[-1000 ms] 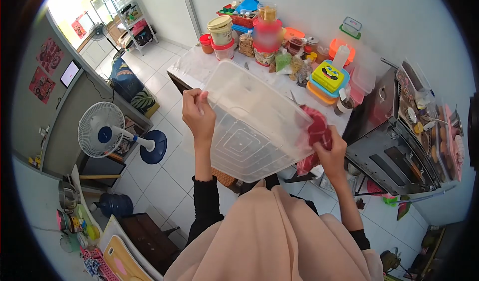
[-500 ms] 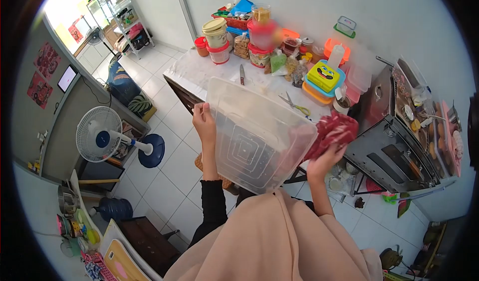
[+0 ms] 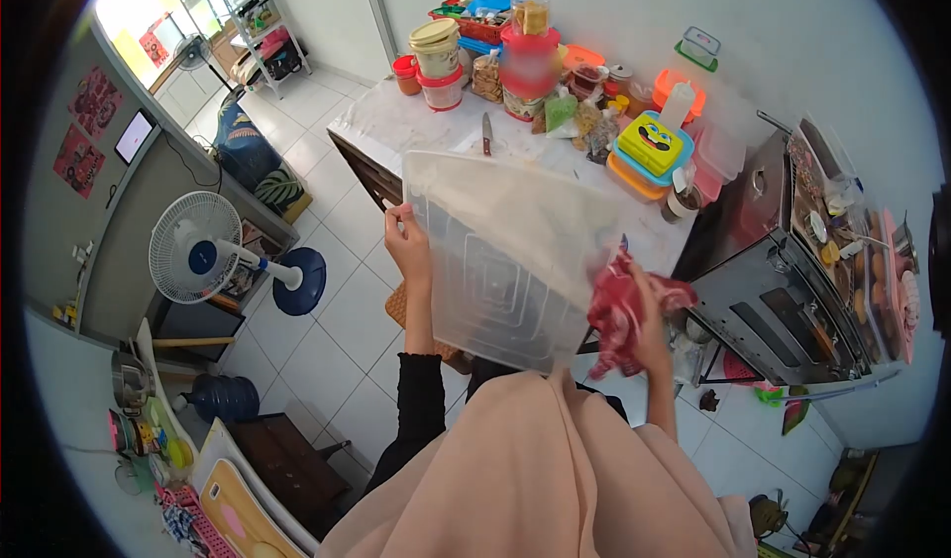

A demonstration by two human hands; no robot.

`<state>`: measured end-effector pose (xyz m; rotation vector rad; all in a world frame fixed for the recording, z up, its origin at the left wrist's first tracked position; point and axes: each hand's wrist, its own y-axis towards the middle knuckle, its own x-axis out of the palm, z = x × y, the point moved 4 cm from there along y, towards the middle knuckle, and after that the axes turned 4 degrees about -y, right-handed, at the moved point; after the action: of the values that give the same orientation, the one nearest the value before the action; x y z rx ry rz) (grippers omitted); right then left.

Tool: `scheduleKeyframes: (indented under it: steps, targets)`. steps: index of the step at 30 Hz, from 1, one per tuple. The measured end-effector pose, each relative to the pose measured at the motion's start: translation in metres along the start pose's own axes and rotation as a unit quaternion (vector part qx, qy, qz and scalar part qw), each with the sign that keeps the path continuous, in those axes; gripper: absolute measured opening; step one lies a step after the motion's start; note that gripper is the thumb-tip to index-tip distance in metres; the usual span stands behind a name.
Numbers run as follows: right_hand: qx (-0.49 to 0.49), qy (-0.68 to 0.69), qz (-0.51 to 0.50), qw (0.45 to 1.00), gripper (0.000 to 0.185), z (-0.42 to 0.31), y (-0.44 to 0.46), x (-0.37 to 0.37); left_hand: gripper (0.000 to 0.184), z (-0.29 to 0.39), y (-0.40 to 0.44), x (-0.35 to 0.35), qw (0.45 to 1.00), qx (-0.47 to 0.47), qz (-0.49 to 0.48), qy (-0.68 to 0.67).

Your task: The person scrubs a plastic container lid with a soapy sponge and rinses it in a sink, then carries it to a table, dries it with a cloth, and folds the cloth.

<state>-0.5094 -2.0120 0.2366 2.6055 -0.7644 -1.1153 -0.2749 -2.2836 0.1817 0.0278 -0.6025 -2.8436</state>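
A large, see-through plastic container lid [image 3: 495, 271], marked with nested rounded squares, is held up tilted in front of me. My left hand [image 3: 407, 251] is closed on its left edge, thumb and fingers pinching the rim. My right hand [image 3: 649, 330] grips a red patterned cloth [image 3: 619, 320], which hangs loosely beside the lid's right edge. Whether the cloth touches the lid I cannot tell. Behind the lid, a knife [image 3: 486, 134] with a brown handle lies on the white-topped table [image 3: 386, 122]. Part of the tabletop is hidden by the lid.
Tubs [image 3: 439, 63], spice bags [image 3: 562, 112] and a yellow cartoon-faced box [image 3: 654, 137] stand along the table's back. An oven [image 3: 773, 261] is at right. A standing fan [image 3: 203, 256] and a water jug [image 3: 223, 407] are on the left.
The cloth has moved down and left along the lid's right side and now hangs more spread out. The lid has tilted slightly, hiding the scissors more. My left hand keeps its hold.
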Motion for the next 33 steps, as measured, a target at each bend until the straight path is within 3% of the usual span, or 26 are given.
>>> scheduleKeyframes:
  steps: [2,3,4,10,12,14,16,19,22,25,29,31,33]
  targets:
    - [0.136,0.145,0.064,0.978,0.055,0.052,-0.009,0.052,0.036,-0.007,-0.002,0.006,0.999,-0.013,0.031,0.011]
    - [0.112,0.121,0.105,0.981,0.041,0.032,-0.006,0.056,0.039,-0.011,-0.004,0.005,0.997,-0.027,0.062,0.022]
    - [0.102,0.199,0.083,0.971,0.034,0.020,0.005,0.059,0.039,-0.014,-0.005,0.005,0.998,-0.027,0.061,0.021]
    - [0.085,0.181,0.000,0.980,0.033,0.022,-0.018,0.062,0.046,-0.045,0.016,-0.007,0.992,-0.093,0.075,0.029]
    - [0.118,0.179,-0.052,0.975,0.035,0.029,-0.035,0.067,0.048,-0.067,0.025,-0.020,0.983,-0.146,0.111,0.006]
    - [0.133,0.175,-0.041,0.975,0.040,0.038,-0.046,0.070,0.046,-0.078,0.025,-0.026,0.981,-0.150,0.125,-0.008]
    - [0.129,0.204,-0.089,0.966,0.039,0.032,-0.047,0.070,0.038,-0.067,0.018,-0.025,0.972,-0.187,0.090,-0.114]
    - [0.185,0.235,-0.160,0.941,0.033,0.024,-0.037,0.066,0.034,-0.041,0.007,-0.018,0.968,-0.206,0.034,-0.141]
    - [0.153,0.244,-0.104,0.952,0.026,0.006,-0.006,0.043,0.033,-0.024,0.003,-0.017,0.972,-0.179,-0.001,-0.151]
    - [0.147,0.259,-0.142,0.944,0.024,-0.011,0.029,0.026,0.032,-0.013,-0.006,-0.012,0.978,-0.150,-0.006,-0.146]
    - [0.100,0.200,-0.054,0.973,0.022,-0.016,0.068,0.014,0.032,-0.005,-0.022,-0.008,0.978,-0.159,0.012,-0.136]
    - [0.093,0.202,-0.044,0.974,0.022,-0.021,0.078,0.008,0.029,-0.016,-0.028,-0.007,0.963,-0.212,-0.022,-0.168]
    - [0.074,0.199,-0.033,0.977,0.023,-0.023,0.075,0.012,0.027,-0.053,-0.026,-0.003,0.982,-0.161,-0.023,-0.100]
